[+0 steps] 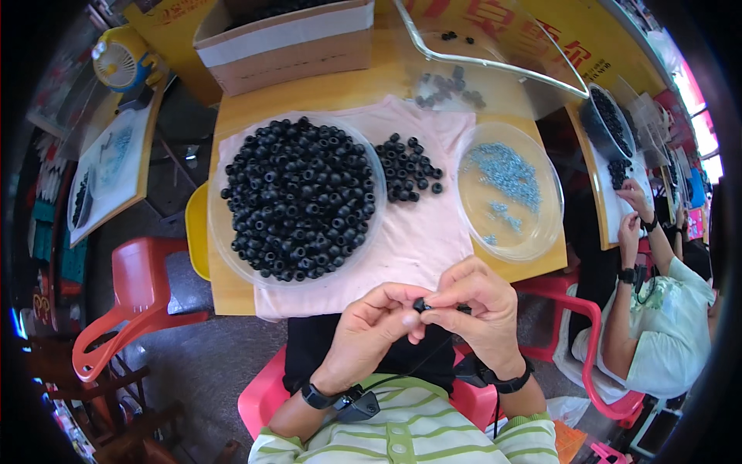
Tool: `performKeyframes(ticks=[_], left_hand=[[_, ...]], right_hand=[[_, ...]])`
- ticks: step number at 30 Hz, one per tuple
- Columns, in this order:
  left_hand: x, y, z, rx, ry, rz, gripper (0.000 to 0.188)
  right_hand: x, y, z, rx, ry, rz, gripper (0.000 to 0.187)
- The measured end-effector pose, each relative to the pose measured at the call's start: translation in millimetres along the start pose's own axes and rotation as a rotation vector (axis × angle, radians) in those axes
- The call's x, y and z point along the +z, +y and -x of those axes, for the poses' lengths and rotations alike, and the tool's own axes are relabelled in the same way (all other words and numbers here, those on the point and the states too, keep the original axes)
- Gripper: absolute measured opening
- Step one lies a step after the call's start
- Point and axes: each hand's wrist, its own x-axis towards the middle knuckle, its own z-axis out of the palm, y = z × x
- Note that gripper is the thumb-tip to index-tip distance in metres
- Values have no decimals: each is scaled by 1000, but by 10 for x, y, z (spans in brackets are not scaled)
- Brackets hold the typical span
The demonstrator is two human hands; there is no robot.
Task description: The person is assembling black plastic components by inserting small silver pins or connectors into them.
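My left hand [374, 331] pinches a small black hollow plastic piece [420, 305] between thumb and fingers, just past the table's near edge. Against the same piece press the thumb and forefinger of my right hand [481, 308]; whether they hold a tiny part of their own is hidden. A dark bit [464, 308] shows among the right hand's fingers, too small to name. Beyond my hands, a round clear tray [219, 246] is heaped with similar black pieces. More black pieces [410, 166] lie loose on the pink cloth [421, 240]. To the right, a shallow clear dish [514, 246] holds many small silvery-blue parts [506, 174].
A cardboard box [286, 66] with dark contents stands at the table's far left. Beside it sits a clear plastic bin [495, 69] with some black pieces. A red chair [143, 286] is at left. Another person [657, 325] works at a table on the right.
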Motion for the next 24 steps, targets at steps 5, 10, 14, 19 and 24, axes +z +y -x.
performKeyframes(ticks=[5, 10, 14, 19, 24], left_hand=[[-47, 41, 49, -28, 12, 72, 23], [-112, 89, 76, -53, -7, 176, 21], [-171, 119, 91, -15, 12, 174, 21], [-391, 118, 166, 44, -30, 292, 21], [-528, 107, 289, 147, -69, 313, 21]], right_hand=[[75, 36, -8, -164, -14, 113, 29], [149, -16, -19, -280, -46, 286, 30], [201, -10, -117, -456, -104, 440, 30], [298, -93, -307, -492, -220, 546, 27], [680, 58, -640, -330, -42, 600, 21]])
